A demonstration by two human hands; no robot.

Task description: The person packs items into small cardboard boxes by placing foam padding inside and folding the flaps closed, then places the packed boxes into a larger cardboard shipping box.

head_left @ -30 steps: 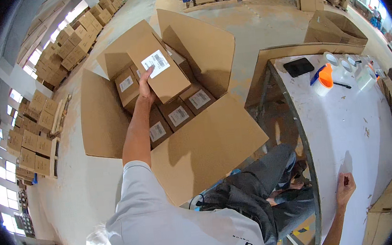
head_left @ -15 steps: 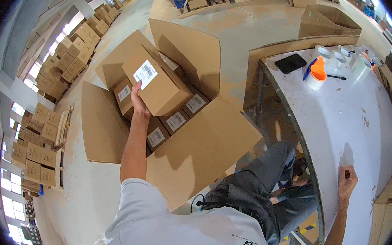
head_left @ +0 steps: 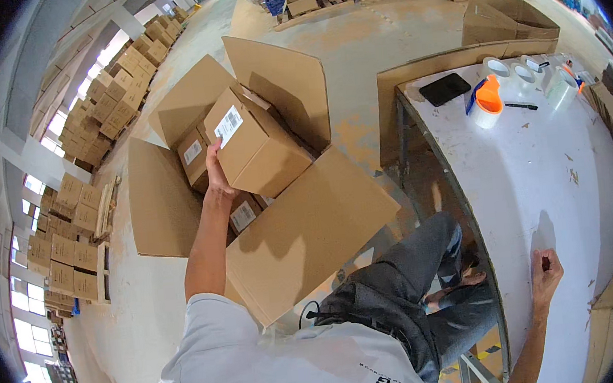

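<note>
My left hand (head_left: 219,173) grips a small brown cardboard box (head_left: 265,155) with a white label on its end, fingers around the labelled left side. The box is tilted, over the open mouth of a large carton (head_left: 310,231), whose flaps are spread outward. Inside the carton sit other labelled boxes, one box (head_left: 192,152) at the left and another box (head_left: 243,213) below my hand; the held box hides the rest. My right hand (head_left: 546,276) is curled closed above the white tabletop (head_left: 515,195), with nothing visible in it.
On the table's far end are a black phone (head_left: 445,89), an orange-and-white tape dispenser (head_left: 487,103), several clear tape rolls (head_left: 561,89) and a black pen (head_left: 521,106). An open carton (head_left: 507,21) stands behind the table. Stacked boxes (head_left: 72,259) line the left wall.
The held box has shifted slightly down and toward the near flap, now covering labelled boxes that showed before. My right hand stays curled over the table. The whole view has shifted a little.
</note>
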